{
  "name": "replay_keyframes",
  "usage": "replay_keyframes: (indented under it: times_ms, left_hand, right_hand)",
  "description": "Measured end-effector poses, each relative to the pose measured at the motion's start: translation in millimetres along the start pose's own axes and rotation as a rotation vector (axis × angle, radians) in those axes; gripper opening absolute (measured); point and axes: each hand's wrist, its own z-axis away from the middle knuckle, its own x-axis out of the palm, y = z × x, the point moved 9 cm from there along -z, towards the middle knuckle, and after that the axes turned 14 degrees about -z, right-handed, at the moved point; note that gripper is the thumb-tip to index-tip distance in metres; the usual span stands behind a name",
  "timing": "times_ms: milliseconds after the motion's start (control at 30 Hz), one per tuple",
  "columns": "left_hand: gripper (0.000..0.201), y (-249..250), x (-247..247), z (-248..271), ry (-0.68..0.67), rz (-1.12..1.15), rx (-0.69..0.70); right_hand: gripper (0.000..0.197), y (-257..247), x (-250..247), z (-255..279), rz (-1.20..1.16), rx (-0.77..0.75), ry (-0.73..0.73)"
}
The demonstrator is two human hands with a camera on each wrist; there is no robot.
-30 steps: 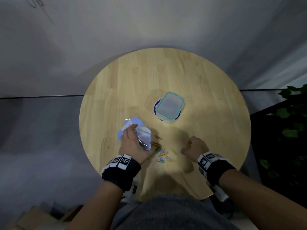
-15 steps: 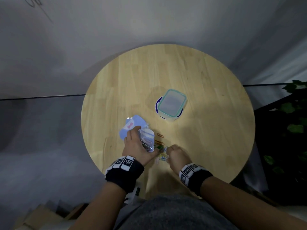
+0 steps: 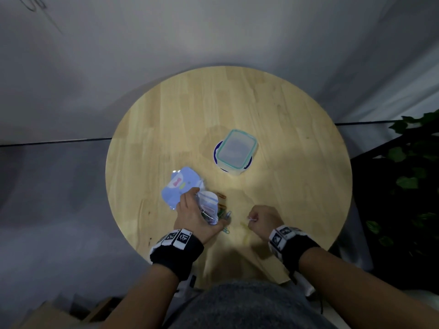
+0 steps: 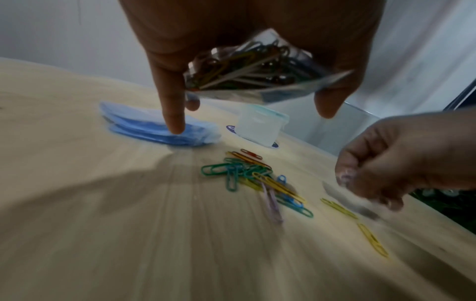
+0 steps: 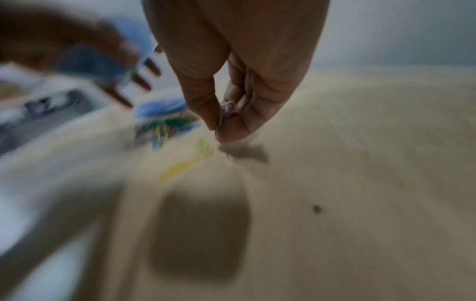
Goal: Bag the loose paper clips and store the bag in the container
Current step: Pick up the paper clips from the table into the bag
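Paper clips [image 4: 253, 175]: a good share already sit in the clear bag [image 4: 257, 71] your left hand [image 3: 193, 214] holds just above the table near its front edge, thumb and fingers curled round the bag's sides, forefinger pointing down. A coloured heap and two yellow strays lie loose on the wood below it. Your right hand [image 3: 263, 218] pinches something pale, probably one clip, between thumb and forefinger, too blurred to confirm. Left to do, I judge: the remaining clips, sealing, then the lidded container [image 3: 237, 151] mid-table.
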Motion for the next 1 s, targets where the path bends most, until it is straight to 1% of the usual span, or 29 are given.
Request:
replay_keyframes:
  times_ms: [100,167,200,233,267,333,400,467,533,600,667,767,800,833,867,933,967,1000]
  left_hand:
    - [0.105,4,6,-2,0.001,-0.027,0.039]
    - [0.098,9,11,-6,0.001,-0.043,0.065]
    - [0.092,13,14,-8,-0.032,-0.022,0.056]
    - [0.089,18,18,-10,-0.058,0.015,0.051]
    - [0.089,22,22,-13,-0.072,0.018,0.054]
    - [0.091,26,27,-15,-0.067,-0.008,0.068]
    - [0.092,36,19,-16,-0.018,0.004,0.127]
    - [0.095,44,6,-14,0.058,0.081,0.146]
    - [0.097,51,-8,-12,0.125,0.114,0.165]
    - [0.097,49,-12,-11,0.154,0.128,0.163]
    - [0.099,45,-11,-12,0.145,0.135,0.144]
    - [0.102,38,-11,-13,0.130,0.155,0.121]
    - [0.102,36,-12,-13,0.129,0.160,0.113]
    - [0.100,32,-12,-13,0.130,0.164,0.102]
    - [0.099,29,-12,-14,0.129,0.165,0.088]
    - [0.102,21,-13,-15,0.125,0.169,0.072]
    - [0.106,16,-14,-15,0.123,0.179,0.061]
    - [0.111,12,-15,-15,0.118,0.191,0.048]
  right_hand:
    - [0.004,-11,-24,1,-0.375,0.123,0.052]
    - [0.009,-38,-35,4,-0.630,0.121,0.038]
    - [0.011,-55,-38,4,-0.694,0.098,0.018]
    - [0.012,-71,-41,3,-0.703,0.068,-0.003]
    - [0.013,-86,-43,3,-0.674,0.037,-0.015]
    - [0.013,-107,-47,0,-0.524,-0.019,-0.002]
    - [0.009,-122,-49,-1,-0.381,-0.082,0.015]
    - [0.006,-132,-48,-1,-0.313,-0.126,0.011]
    - [0.011,-140,-47,0,-0.264,-0.132,-0.019]
    - [0.017,-143,-46,2,-0.269,-0.104,-0.073]
    - [0.014,-144,-52,2,-0.338,-0.077,-0.084]
    - [0.008,-122,-67,-4,-0.471,-0.020,0.012]
    - [0.006,-108,-68,-6,-0.435,-0.004,0.039]
    - [0.006,-91,-63,-8,-0.320,0.010,0.035]
    - [0.015,-72,-52,-8,-0.136,0.024,-0.013]
    - [0.048,-33,-15,0,0.196,0.032,-0.208]
    - [0.062,-18,3,6,0.278,0.013,-0.294]
    - [0.071,-9,16,11,0.311,-0.007,-0.346]
